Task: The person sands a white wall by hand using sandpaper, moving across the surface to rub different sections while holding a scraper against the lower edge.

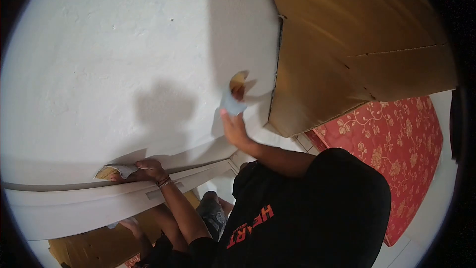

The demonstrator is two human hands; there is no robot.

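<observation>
My right hand [234, 125] is raised near the white wall [99, 59] and holds a curled sheet [234, 102], pale grey outside, with a tan patch showing at its far end. Motion blurs it a little. Lower and to the left, my left hand [149, 167], a bracelet on its wrist, grips a creased sheet [126, 170] with a pale back and a tan face. That sheet lies close to the wall, just above a long white ledge [74, 203].
A large brown padded panel [337, 64] stands at upper right. Below it lies a red flowered mattress [396, 154]. Under the ledge, a mirror-like surface [89, 245] shows arms and brown material. Pale floor tiles [399, 255] show at lower right.
</observation>
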